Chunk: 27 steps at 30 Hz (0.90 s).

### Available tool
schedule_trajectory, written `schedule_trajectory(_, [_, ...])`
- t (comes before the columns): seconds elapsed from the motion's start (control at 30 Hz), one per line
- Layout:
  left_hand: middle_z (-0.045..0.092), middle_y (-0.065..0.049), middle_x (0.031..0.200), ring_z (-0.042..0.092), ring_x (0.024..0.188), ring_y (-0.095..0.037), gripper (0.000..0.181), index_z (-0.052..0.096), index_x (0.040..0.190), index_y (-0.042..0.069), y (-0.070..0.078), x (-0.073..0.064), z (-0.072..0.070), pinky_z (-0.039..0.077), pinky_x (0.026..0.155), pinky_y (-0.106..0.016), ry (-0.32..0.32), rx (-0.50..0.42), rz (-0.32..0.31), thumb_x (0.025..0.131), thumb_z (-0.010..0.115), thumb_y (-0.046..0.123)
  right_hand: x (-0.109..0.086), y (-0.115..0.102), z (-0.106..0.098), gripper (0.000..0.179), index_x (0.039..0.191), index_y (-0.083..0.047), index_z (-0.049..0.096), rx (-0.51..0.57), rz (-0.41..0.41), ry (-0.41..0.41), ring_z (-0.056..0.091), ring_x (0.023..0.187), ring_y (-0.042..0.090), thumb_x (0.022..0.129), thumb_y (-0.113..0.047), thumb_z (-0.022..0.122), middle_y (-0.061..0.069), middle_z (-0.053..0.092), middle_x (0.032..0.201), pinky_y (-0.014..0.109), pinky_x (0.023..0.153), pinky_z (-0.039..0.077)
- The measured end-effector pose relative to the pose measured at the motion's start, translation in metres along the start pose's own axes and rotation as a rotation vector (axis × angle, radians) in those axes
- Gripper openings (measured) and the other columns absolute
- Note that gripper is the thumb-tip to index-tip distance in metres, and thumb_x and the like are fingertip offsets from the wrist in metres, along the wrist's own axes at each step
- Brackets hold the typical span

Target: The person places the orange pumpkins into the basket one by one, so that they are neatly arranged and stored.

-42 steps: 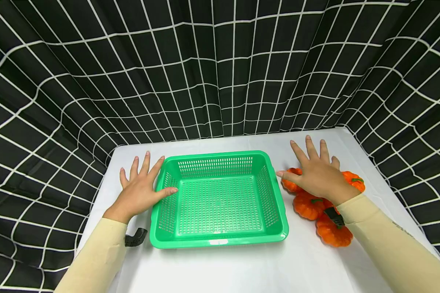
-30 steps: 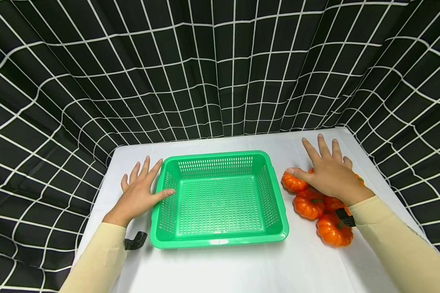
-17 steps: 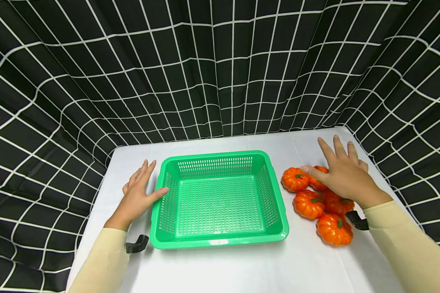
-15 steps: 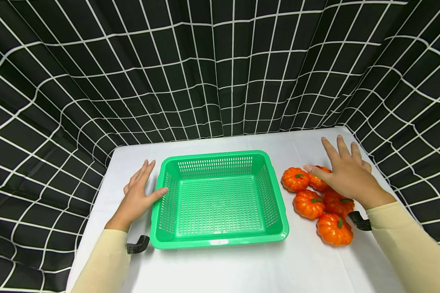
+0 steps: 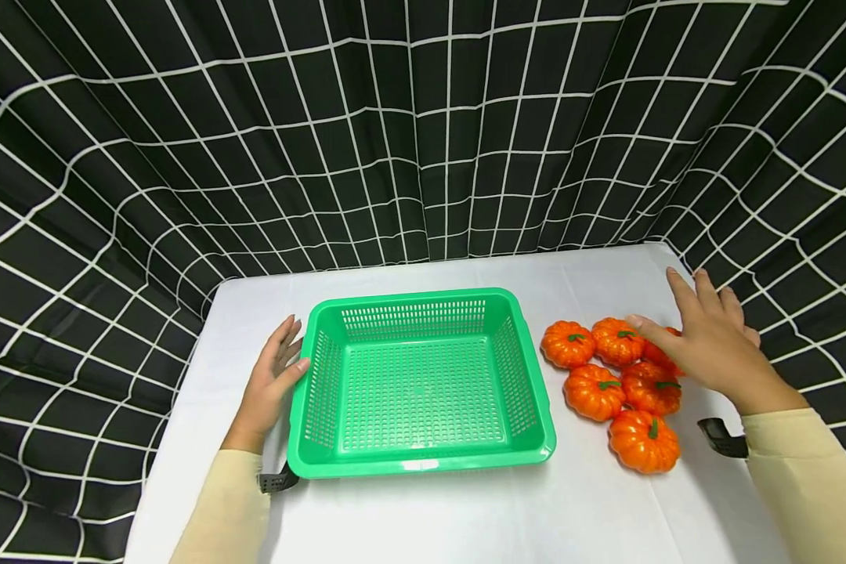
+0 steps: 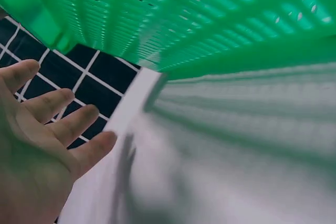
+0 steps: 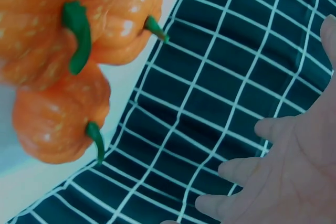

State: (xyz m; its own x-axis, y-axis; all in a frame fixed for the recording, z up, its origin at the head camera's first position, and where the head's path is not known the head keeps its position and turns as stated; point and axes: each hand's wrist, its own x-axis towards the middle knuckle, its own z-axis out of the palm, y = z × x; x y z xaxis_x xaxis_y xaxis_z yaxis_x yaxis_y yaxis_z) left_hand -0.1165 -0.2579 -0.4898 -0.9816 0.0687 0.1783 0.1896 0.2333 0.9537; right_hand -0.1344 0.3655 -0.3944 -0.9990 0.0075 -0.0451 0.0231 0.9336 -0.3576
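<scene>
A green slotted plastic basket stands on the table with nothing in it. My left hand is at the basket's left side, thumb tip right at the rim and the other fingers loosely extended outside the wall. In the left wrist view that hand's palm and fingers show below the slotted wall. Several small orange pumpkins with green stems, among them a front pumpkin, sit grouped right of the basket. Over their right edge hovers my right hand, fingers spread, thumb overlapping the rearmost right pumpkin. It holds nothing.
A white cloth covers the table. Black curtains with a white grid hang behind and on both sides, close to the table's edges. A small black device sticks out at the right wrist, and another black device at the left.
My right hand has moved right from above the pumpkins, uncovering most of them. My left hand has turned and drawn back, its thumb moving from over the basket's inside to the left rim.
</scene>
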Motion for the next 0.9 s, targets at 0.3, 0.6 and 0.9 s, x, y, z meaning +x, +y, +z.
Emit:
schedule_trajectory(0.3, [0.038,-0.015,0.170,0.047,0.147,-0.030,0.072,0.029,0.174,0.018,-0.009,-0.008,0.009,0.049,0.109,-0.029,0.052,-0.278,-0.104,0.106,0.050,0.007,-0.009,0.018,-0.005,0.102,0.173,-0.006,-0.004,0.005,0.040,0.014,-0.012,0.149,0.073,0.109,-0.065,0.050,0.040,-0.015,0.170,0.100,0.091,0.012])
schedule_trajectory(0.6, [0.050,-0.014,0.162,0.066,0.125,-0.036,0.069,0.038,0.171,0.025,-0.012,-0.014,0.019,0.061,0.095,-0.041,0.062,-0.368,-0.159,0.104,0.047,0.010,-0.014,0.031,-0.008,0.100,0.172,-0.004,-0.005,0.061,0.090,0.017,-0.011,0.148,0.074,0.110,-0.062,0.047,0.041,-0.016,0.169,0.100,0.095,0.001])
schedule_trajectory(0.9, [0.053,-0.015,0.159,0.067,0.122,-0.036,0.061,0.041,0.170,0.033,-0.011,-0.020,0.027,0.062,0.092,-0.043,0.067,-0.471,-0.175,0.111,0.043,0.018,-0.016,0.051,0.001,0.092,0.171,0.003,-0.002,0.144,0.075,0.049,-0.009,0.153,0.067,0.114,-0.053,0.046,0.043,-0.008,0.169,0.094,0.104,-0.003])
